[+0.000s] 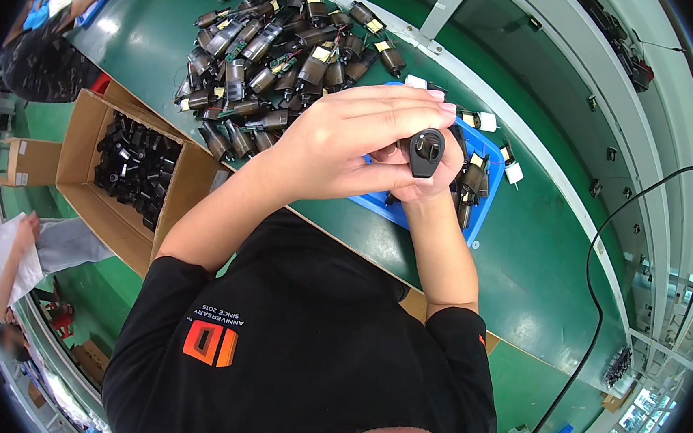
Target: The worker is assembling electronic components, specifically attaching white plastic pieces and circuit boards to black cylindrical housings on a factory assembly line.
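Above the blue tray (485,215), both my hands are closed around a black plastic housing (422,167). Its rounded, hollow end faces up toward me. My left hand (340,139) reaches across from the left, fingers stretched over its far side and thumb along its near side. From below and to the right, my right hand (445,169) wraps the housing, its fingers partly hidden behind it. Under my hands, the tray holds several dark translucent cylindrical units (471,181). What lies inside the housing cannot be made out.
A large heap of similar dark cylinders (294,50) covers the green table (145,38) ahead and left. At my left stands an open cardboard box (172,203) of black plastic parts (132,167). White-ended units lie beyond the tray. A black cable (597,293) hangs at right; other people are left.
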Demonstrator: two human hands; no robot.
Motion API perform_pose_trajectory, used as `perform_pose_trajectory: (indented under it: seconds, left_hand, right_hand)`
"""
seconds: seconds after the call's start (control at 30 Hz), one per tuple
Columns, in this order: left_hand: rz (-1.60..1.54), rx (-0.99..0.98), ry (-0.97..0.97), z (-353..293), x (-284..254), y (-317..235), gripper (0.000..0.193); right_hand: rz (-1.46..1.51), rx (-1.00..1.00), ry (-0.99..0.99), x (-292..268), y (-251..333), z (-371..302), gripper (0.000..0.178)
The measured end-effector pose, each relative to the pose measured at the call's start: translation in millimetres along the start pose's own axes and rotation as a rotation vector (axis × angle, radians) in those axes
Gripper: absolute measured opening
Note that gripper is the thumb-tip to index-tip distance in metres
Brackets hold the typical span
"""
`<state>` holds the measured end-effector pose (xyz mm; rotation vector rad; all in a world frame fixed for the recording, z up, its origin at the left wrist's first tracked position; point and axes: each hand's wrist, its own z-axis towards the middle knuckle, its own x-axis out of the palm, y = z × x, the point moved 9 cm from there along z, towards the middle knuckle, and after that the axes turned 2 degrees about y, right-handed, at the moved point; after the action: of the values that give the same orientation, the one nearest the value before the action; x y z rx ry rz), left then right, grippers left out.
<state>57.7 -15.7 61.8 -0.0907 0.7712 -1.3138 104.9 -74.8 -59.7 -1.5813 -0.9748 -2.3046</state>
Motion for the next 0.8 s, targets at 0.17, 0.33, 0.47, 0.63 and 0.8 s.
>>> perform_pose_trajectory:
  seconds: [0.17, 0.33, 0.47, 0.63, 0.8]
  left_hand:
    - [-0.007, -0.017, 0.004, 0, 0, 3, 0.055]
    - [0.012, -0.035, -0.002, -2, -6, 8, 0.053]
    - [0.013, -0.048, -0.003, -6, -13, 15, 0.050]
    - [0.002, 0.126, 0.061, -10, -17, 8, 0.052]
    - [0.324, 0.181, 0.003, -16, -22, -7, 0.061]
  right_hand:
    - [0.202, 0.179, -0.578, -15, -10, -16, 0.028]
    - [-0.007, -0.037, 0.029, 9, 1, 2, 0.041]
    - [-0.177, -0.092, -0.070, 8, 10, -3, 0.062]
    - [-0.682, -0.301, -0.159, 30, 35, -2, 0.086]
    - [-1.101, -0.318, -0.045, 46, 56, -17, 0.093]
